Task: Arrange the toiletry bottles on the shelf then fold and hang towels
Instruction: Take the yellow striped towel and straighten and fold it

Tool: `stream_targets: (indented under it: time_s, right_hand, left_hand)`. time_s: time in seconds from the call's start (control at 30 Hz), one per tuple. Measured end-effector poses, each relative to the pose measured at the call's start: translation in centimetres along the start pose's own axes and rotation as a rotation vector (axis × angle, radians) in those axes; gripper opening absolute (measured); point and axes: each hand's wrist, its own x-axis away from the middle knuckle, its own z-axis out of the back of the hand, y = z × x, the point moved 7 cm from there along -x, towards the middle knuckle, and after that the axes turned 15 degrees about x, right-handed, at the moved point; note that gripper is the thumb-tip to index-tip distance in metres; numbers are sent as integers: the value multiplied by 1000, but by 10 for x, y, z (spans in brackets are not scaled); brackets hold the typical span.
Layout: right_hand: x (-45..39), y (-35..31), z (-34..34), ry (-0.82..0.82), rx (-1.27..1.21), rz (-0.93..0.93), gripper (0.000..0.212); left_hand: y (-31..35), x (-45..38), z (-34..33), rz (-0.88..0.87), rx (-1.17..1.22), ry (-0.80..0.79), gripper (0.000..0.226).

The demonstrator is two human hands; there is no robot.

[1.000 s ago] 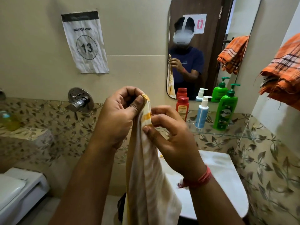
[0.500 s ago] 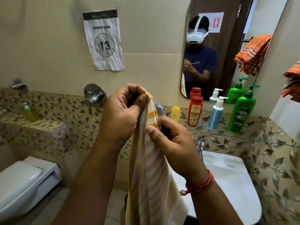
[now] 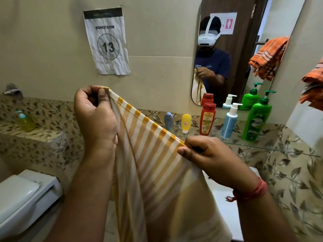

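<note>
A white towel with yellow stripes (image 3: 153, 163) hangs in front of me, its top edge stretched between both hands. My left hand (image 3: 95, 117) pinches one corner, held high. My right hand (image 3: 208, 154) pinches the edge lower and to the right. On the glass shelf (image 3: 279, 147) behind stand a grey-blue bottle (image 3: 168, 120), a small yellow bottle (image 3: 186, 123), a red bottle (image 3: 207, 118), a white-and-blue pump bottle (image 3: 229, 121) and a green pump bottle (image 3: 257, 117).
An orange checked towel (image 3: 312, 89) hangs at the right edge. A mirror (image 3: 236, 49) is above the shelf. The white basin (image 3: 225, 198) lies below my right hand, a toilet (image 3: 22, 198) at lower left. A small bottle (image 3: 26, 121) sits on the left ledge.
My hands have moved apart: the right hand slid right and down along the towel's edge, spreading the top edge out. The view has shifted left.
</note>
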Motion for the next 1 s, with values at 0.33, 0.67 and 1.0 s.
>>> stream_targets:
  time_s: [0.33,0.67,1.0]
  right_hand:
    - [-12,1,20,269,-236,-114,20]
    - [-13,30,33,260,-418,-72,10]
    - [22,69,44,227,-410,-129,18]
  left_hand:
    - [-9,68,-74,37,-93,-986,39]
    - [-29,113,-111,154,-228,-1327,23]
    - [-26,59,-105,151,-111,-752,12]
